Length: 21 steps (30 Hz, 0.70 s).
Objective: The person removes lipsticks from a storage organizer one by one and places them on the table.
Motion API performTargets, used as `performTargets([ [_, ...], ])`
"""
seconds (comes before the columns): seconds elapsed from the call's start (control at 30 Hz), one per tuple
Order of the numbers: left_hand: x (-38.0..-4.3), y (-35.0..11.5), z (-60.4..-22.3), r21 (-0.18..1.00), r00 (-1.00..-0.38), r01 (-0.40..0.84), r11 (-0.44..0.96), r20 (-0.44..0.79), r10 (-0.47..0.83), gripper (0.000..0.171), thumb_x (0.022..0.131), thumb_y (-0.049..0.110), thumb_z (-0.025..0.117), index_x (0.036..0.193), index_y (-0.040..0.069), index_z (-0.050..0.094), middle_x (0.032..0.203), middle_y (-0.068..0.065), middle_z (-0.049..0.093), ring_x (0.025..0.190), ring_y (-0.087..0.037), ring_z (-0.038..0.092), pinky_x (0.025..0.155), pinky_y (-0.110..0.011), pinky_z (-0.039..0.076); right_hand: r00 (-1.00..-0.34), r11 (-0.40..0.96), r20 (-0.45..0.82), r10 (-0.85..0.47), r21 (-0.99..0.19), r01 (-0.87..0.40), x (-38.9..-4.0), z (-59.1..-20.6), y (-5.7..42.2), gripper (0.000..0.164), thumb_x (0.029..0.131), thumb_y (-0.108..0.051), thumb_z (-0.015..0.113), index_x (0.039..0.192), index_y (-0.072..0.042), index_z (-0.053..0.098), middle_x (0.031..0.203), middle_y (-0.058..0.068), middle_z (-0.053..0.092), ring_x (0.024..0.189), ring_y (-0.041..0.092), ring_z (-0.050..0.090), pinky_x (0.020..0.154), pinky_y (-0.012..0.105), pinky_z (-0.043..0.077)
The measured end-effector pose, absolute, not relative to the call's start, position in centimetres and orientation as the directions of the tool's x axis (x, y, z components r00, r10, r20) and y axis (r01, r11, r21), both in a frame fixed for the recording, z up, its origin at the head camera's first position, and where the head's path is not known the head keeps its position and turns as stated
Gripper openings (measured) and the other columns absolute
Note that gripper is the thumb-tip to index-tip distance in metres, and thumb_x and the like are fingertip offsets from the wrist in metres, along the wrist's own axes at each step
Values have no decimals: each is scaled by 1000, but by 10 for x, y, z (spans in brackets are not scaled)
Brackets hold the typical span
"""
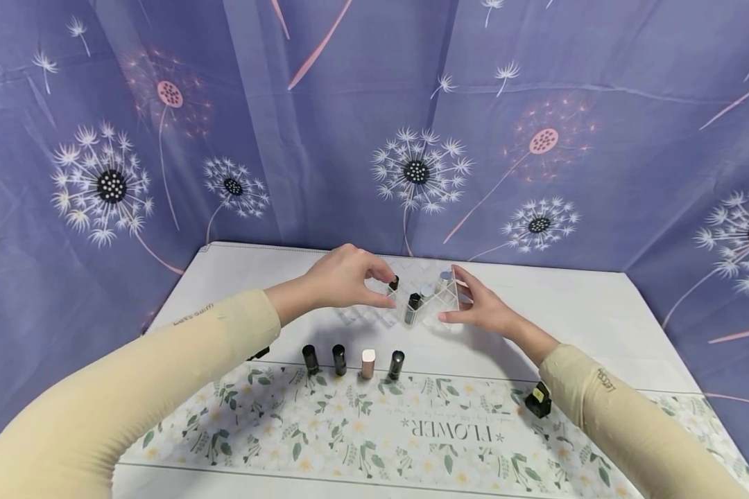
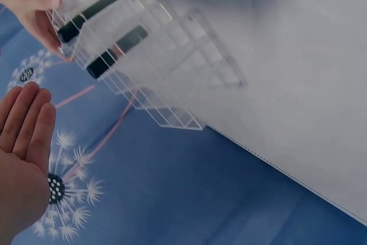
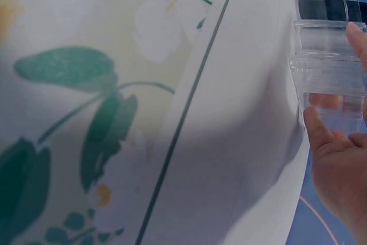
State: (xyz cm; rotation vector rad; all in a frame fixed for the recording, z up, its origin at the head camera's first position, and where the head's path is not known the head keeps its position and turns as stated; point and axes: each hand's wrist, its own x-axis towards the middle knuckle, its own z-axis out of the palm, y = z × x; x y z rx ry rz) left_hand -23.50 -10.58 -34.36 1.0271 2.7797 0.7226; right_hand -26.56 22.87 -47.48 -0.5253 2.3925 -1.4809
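A clear lipstick organizer [image 1: 438,305] with rows of slots stands toward the back of the table. My right hand [image 1: 483,308] grips its right end, thumb on the front and fingers behind. Beside its left end is my left hand [image 1: 349,277], thumb and fingers spread apart around a black-capped tube [image 1: 394,282]. In the left wrist view, the left hand [image 2: 26,142] has its fingers extended, with nothing against the visible palm. Another black-capped tube [image 1: 414,302] sits in a slot in front. Two silver-topped tubes, one with a pale cap [image 1: 445,276], stand near the right hand.
In front, a row of lipsticks stands upright: black ones [image 1: 310,360] and a pink one [image 1: 367,364], along a floral strip [image 1: 374,443] of the mat. A black object with a yellow-green mark [image 1: 538,400] lies by the right sleeve. A patterned curtain [image 1: 337,138] hangs behind.
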Motion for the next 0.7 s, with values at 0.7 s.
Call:
performTargets([
  [0.7,-278,-104,-360,422,-791,561,712,19,611,56,86,45,90,132,17,77,128,2,77,123,-21,71,107,-40,54,-900,413,-46,-434,-898,-153,-266,-476,229,114,91,-7,86,171,0,5,176,27,10,158,49,25,123,56,35],
])
